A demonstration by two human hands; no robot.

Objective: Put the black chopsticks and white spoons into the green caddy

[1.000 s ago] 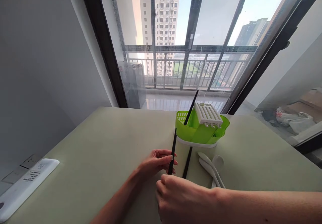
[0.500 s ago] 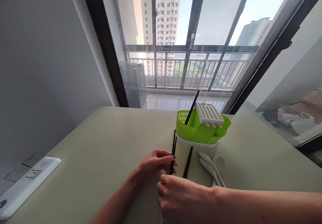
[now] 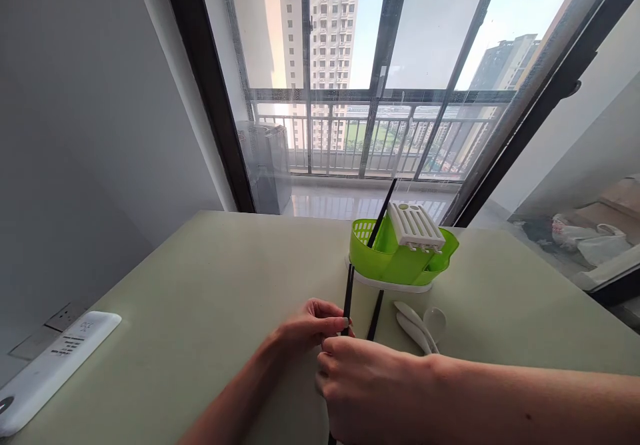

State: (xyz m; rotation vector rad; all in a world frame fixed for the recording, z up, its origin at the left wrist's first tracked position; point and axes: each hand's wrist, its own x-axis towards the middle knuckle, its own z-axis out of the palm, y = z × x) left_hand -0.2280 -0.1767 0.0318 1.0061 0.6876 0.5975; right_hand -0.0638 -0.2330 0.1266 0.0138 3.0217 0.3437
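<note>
Behind the pale green desk [image 3: 200, 298] a tall window looks out on a balcony rail and tower blocks, and daylight falls flat across the surface. We have our left hand [image 3: 305, 328] pinched on a black chopstick [image 3: 348, 292] near its lower end, thumb and fingertips closed round the thin shaft, so that the stick rises steeply from the desk towards the green cutlery holder [image 3: 400, 258]. Our right hand [image 3: 370, 385] lies just in front, curled, its fingertips meeting the left ones at the same stick; whether it truly grips the stick or only touches it, we cannot tell.

We judge the chopstick light, stiff and smooth, likely to slip or roll between the fingers, so a pinch close to the thicker end, with a second finger alongside to steady it, seems the safest hold. A second chopstick [image 3: 375, 315] lies flat on the desk just to the right, its near end hidden behind our right hand. A third chopstick [image 3: 383, 212] stands tilted in the holder, beside the white slotted insert [image 3: 415, 225].

Two white spoons [image 3: 423, 325] rest on the desk near the holder's base, their handles cut off by our right forearm. At the left edge lies a white remote [image 3: 55, 358], its markings too small to read. What the holder's compartments contain below the rim is out of sight.
</note>
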